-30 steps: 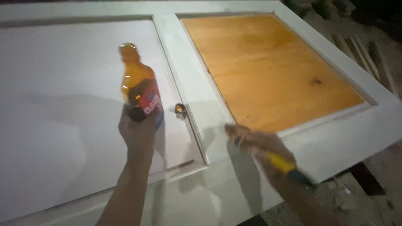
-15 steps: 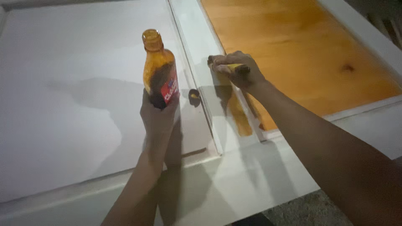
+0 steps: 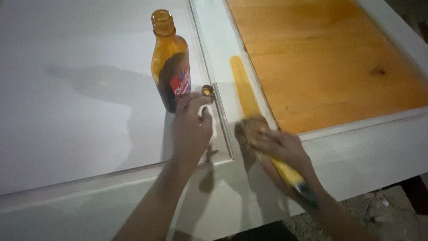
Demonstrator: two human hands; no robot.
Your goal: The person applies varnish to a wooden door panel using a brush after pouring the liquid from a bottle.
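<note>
The brush [image 3: 285, 172] shows only its yellow handle and a dark end; its bristles lie hidden under the right hand [image 3: 274, 145], so how they meet the white door [image 3: 89, 89] cannot be told. The left hand [image 3: 191, 129] covers the base of the amber bottle [image 3: 170, 62] (whether it grips or merely touches the glass is unclear). A small round object [image 3: 207, 90] beside the bottle is too blurred to identify. The door runs off every edge, and the orange-stained panel [image 3: 325, 58] is cut at the top and right. Both forearms leave the picture at the bottom.
</note>
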